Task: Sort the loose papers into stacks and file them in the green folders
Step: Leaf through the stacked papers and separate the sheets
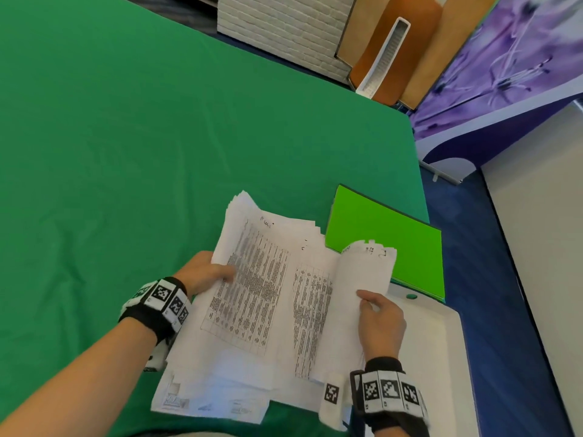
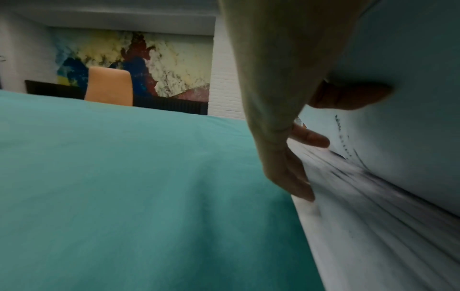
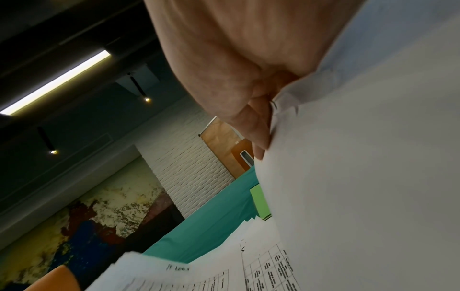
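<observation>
Green cloth (image 1: 157, 137) covers the table across the left and middle of the head view. A bright green folder (image 1: 385, 244) lies flat on it at centre right, its long edges running from upper left to lower right, and its near end rests over a white tray (image 1: 441, 342) at the lower right. Beyond the table's far edge, at the top of the frame, stand a white brick wall (image 1: 284, 26) and an orange chair (image 1: 407, 48), with a purple flowered panel (image 1: 504, 58) in the upper right corner.

Low in the middle of the frame sits the stack of papers (image 1: 252, 294), printed with tables, its long axis tilted from lower left to upper right, with the folder just beyond its right side. More loose sheets (image 1: 214, 395) lie beneath it near the bottom edge.

Both forearms reach up from the bottom edge, each wrist in a marker-covered band. The left hand (image 1: 205, 272) grips the stack's left edge, thumb on top and fingers (image 2: 296, 177) curled beneath. The right hand (image 1: 380, 323) pinches a group of sheets (image 1: 362, 279) between thumb and fingers (image 3: 259, 135), curling them up off the stack's right side; their top edge overlaps the folder's near corner.
</observation>
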`<state>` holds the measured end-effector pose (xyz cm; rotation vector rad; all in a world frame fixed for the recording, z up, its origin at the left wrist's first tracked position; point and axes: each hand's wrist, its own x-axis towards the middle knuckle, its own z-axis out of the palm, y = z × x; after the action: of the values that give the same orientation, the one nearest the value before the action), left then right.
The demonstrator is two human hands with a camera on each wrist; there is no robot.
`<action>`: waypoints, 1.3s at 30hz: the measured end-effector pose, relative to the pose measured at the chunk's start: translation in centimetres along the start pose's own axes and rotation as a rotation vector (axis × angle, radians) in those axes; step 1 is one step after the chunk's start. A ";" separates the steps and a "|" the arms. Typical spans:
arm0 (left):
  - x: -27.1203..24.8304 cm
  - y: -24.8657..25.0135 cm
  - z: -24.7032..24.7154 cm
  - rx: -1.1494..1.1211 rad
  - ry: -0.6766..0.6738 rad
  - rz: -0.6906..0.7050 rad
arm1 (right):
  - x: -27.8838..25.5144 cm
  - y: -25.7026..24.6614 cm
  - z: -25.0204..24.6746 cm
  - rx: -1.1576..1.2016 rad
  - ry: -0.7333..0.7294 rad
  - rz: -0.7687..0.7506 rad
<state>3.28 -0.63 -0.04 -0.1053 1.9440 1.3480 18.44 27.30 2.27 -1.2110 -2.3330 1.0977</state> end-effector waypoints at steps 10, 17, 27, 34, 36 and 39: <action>-0.6 -0.5 6.3 0.790 -0.030 0.110 | -1.3 1.4 3.2 -0.018 -0.137 0.068; -1.4 0.1 10.1 0.989 0.165 0.024 | -2.0 2.1 4.5 -0.032 -0.186 0.115; -2.8 1.2 13.0 1.054 0.283 0.161 | -2.7 1.4 5.4 -0.080 -0.171 0.063; -3.0 0.7 13.3 1.058 0.278 0.219 | -4.4 -2.4 5.2 0.030 -0.304 0.105; -3.1 0.7 13.3 1.092 0.216 0.238 | -4.6 -3.2 5.4 -0.011 -0.363 0.080; -3.0 0.5 13.2 1.186 0.105 0.275 | -4.2 -3.2 6.4 -0.160 -0.405 0.013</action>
<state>12.13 9.57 0.08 0.6845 2.5911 0.1523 15.59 19.69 0.71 -1.1431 -2.7633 1.2813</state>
